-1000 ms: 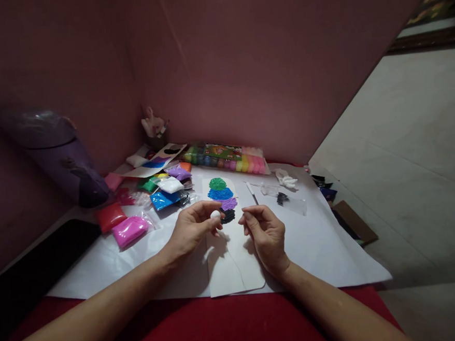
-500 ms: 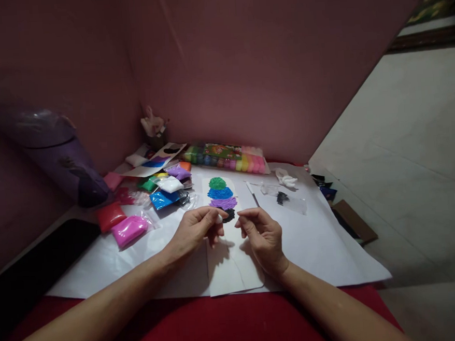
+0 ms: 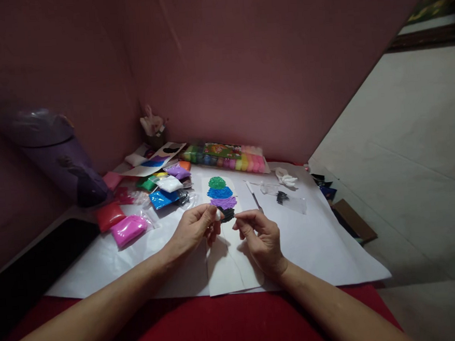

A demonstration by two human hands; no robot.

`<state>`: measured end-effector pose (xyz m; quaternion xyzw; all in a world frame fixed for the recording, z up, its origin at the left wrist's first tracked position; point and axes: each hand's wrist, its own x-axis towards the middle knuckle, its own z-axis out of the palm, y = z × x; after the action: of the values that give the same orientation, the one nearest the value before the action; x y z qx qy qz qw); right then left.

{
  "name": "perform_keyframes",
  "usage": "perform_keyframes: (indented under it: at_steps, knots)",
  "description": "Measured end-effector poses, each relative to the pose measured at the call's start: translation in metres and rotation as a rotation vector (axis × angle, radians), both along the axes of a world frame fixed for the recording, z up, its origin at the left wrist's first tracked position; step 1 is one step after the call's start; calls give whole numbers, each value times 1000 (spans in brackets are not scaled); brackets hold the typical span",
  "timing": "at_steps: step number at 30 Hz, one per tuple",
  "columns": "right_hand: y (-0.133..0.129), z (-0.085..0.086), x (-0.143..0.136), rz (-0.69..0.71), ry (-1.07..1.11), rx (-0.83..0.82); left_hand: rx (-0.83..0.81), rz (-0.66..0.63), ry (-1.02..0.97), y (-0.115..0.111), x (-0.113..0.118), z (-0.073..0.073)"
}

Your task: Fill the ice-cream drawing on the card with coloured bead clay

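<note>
My left hand point(image 3: 198, 224) pinches a small white lump point(image 3: 218, 215) between thumb and fingertips. To its right, my right hand point(image 3: 261, 235) has thumb and forefinger pressed together; whatever they hold is too small to make out. Both hands are over a cream card point(image 3: 235, 274), with a gap between them. Down the card run textured patches: green point(image 3: 217, 182), blue point(image 3: 219, 193), purple point(image 3: 223, 202) and black point(image 3: 227, 214), the black one partly behind my left fingertips. A thin tool with a white end point(image 3: 253, 195) lies right of the patches.
Several coloured clay packets point(image 3: 130, 230) lie on the left of the white sheet point(image 3: 319, 252). A multicoloured clay pack point(image 3: 224, 158) is at the back. On the right are a white clump point(image 3: 285, 178) and a clear packet with black clay point(image 3: 292, 201).
My left hand has shifted slightly left and up. My right hand has moved slightly left and down, and more of the black patch shows between them.
</note>
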<state>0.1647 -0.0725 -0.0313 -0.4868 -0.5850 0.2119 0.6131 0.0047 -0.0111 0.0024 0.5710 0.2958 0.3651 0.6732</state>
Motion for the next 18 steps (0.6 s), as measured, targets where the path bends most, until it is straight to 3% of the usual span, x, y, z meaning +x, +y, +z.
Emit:
perform_keyframes:
  at_steps: [12,18]
  knots:
    - [0,-2,1,37,1,18,-52,104,-63,4,0,-6]
    - [0,-1,1,11,-111,94,-61,54,-18,2,1,-5]
